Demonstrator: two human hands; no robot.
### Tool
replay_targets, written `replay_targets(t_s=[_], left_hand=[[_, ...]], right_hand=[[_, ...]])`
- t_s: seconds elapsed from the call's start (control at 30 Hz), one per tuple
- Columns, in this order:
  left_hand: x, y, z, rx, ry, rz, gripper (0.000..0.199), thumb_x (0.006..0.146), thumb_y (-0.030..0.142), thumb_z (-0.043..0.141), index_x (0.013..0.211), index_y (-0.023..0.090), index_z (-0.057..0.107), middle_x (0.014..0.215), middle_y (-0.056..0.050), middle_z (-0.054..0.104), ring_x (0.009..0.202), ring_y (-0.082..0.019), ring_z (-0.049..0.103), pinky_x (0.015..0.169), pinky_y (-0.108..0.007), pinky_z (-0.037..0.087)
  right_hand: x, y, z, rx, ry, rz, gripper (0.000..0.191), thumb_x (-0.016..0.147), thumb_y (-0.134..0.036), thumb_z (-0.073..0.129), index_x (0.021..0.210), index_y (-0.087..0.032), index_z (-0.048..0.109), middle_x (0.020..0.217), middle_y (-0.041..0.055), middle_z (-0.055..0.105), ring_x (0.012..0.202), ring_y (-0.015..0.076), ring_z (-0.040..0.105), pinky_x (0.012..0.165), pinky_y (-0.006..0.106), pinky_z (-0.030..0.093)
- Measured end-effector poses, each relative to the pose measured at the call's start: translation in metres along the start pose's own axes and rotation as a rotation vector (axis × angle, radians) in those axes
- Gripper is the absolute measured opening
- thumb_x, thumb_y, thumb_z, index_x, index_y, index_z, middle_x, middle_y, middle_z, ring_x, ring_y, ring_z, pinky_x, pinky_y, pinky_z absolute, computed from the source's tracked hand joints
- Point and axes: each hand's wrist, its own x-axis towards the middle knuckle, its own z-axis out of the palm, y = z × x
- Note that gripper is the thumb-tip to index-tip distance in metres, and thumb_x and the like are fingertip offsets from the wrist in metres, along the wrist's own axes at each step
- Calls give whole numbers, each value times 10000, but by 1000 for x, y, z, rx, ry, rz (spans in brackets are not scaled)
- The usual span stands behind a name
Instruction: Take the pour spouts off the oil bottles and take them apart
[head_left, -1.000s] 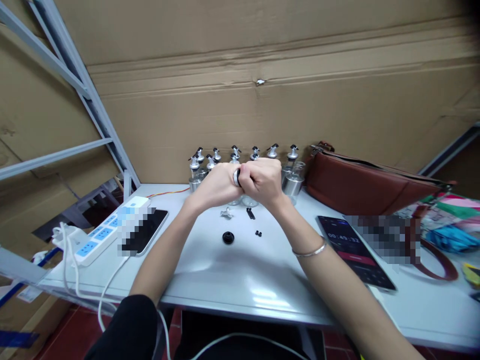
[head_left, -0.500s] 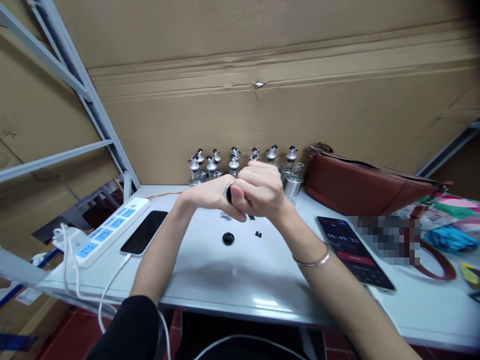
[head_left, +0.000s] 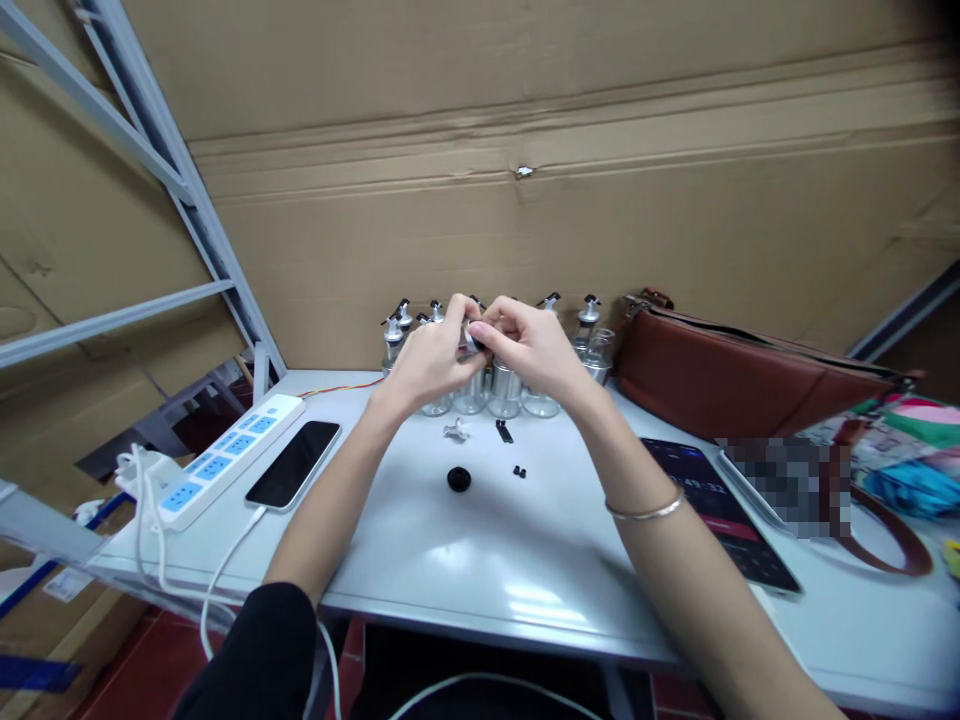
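Note:
My left hand [head_left: 435, 362] and my right hand [head_left: 531, 345] meet above the middle of the table, in front of the bottles. Both pinch a small black and silver part [head_left: 475, 338], mostly covered by the fingers. On the white table below lie a round black piece [head_left: 459, 479], a small silver piece [head_left: 455, 430], a black strip-like piece [head_left: 504, 431] and tiny black bits [head_left: 520, 471]. Several glass bottles [head_left: 504, 392] stand in rows behind my hands, some with silver and black spouts.
A power strip [head_left: 232, 455] and a phone [head_left: 294, 465] lie at the left, with white cables. To the right are a brown bag [head_left: 735, 370] and a large phone [head_left: 720, 510] showing a timer. Cardboard [head_left: 525, 230] stands behind the table.
Both hands have moved up slightly and loosened from a tight clasp into fingertip pinches. More of the bottles and the small silver and black pieces on the table now show.

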Motion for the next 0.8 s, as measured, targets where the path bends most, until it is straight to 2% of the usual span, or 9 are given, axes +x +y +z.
replay_targets(t_s=[0.07,0.17,0.3,0.4,0.57,0.8], left_hand=[[0,-6,-1,-60,-20,73,344,819,292,549,1102,174,394,765,9,613,554,-110,572,517,-209,388],[2,-13,2,-116,66,194,384,799,344,621,1073,184,404,955,-38,608,642,-98,588,574,-209,432],[4,-15,5,-212,183,263,338,786,378,657,988,181,472,902,-30,620,755,-115,607,661,-212,466],[3,-11,-3,-276,177,247,363,759,419,675,960,170,504,896,-37,642,775,-121,619,676,-211,478],[-2,-4,-27,-262,74,186,364,721,434,701,907,159,549,857,-34,653,729,-112,608,653,-206,471],[-4,-5,-41,-431,-22,72,369,642,399,760,828,148,564,758,-15,638,641,-93,568,577,-191,446]], right_hand=[[1,1,-7,187,-88,74,246,806,-408,578,762,-201,452,509,-63,454,463,83,419,478,224,302],[1,2,-14,418,-225,142,249,801,-391,598,814,-205,433,545,-60,485,481,83,455,460,208,326],[1,2,-18,550,-276,153,258,782,-368,632,836,-193,450,555,-73,459,481,61,420,431,179,308],[1,-1,-19,557,-270,136,270,771,-362,648,815,-182,452,571,-64,495,486,55,426,437,177,327],[-2,-13,-20,498,-250,93,272,739,-333,679,761,-169,464,622,-26,574,522,63,474,466,189,357],[-4,-20,-14,387,-217,39,177,762,-293,633,794,-161,520,579,-46,523,525,76,489,490,209,373]])
